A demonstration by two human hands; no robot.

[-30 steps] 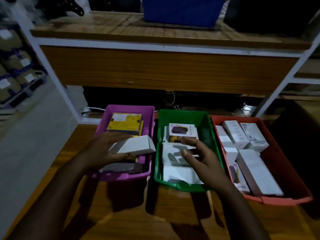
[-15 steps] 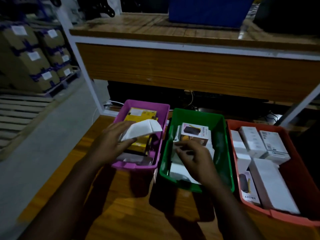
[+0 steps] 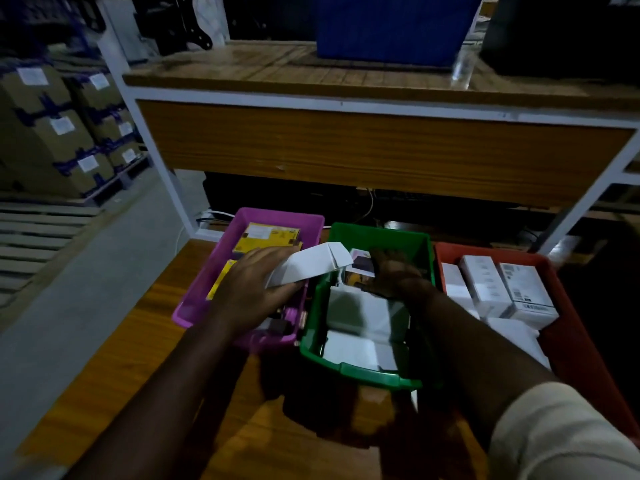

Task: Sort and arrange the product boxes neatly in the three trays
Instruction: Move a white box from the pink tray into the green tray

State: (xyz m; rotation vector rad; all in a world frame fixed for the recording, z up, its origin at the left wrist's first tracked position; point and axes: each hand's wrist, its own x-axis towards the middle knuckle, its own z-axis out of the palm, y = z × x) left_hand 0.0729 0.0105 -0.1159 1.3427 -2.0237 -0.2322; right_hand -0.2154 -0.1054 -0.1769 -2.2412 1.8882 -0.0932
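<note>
On the wooden table (image 3: 131,358) sit three trays side by side: a purple tray (image 3: 221,271) on the left, a green tray (image 3: 360,372) in the middle and a red tray (image 3: 575,327) on the right. Lighting is pretty dim, so some details get lost.

Left hand (image 3: 256,289) is over the purple tray, fingers wrapped around a white box (image 3: 308,266). That box is tilted and lifted, its far end poking over the wall between the purple and green trays, with one end flap looking open. Under the hand you can see a couple of yellow boxes (image 3: 266,237) lying flat in the purple tray.

Right hand (image 3: 394,271) is down at the far end of the green tray, palm down on a box with a dark product picture (image 3: 360,266). It's touching it for sure, but whether the fingers are actually clamped on it, I can't tell, too dark and blurry. Closer to the camera in the same tray lie flat white boxes (image 3: 360,313).

Red tray is packed with white boxes with barcode labels (image 3: 519,289), standing close against each other.

Behind the trays there's a wooden shelf with a white frame (image 3: 346,140), a blue bin (image 3: 391,26) on top of it, and stacked cardboard cartons (image 3: 52,133) off to the left.
</note>
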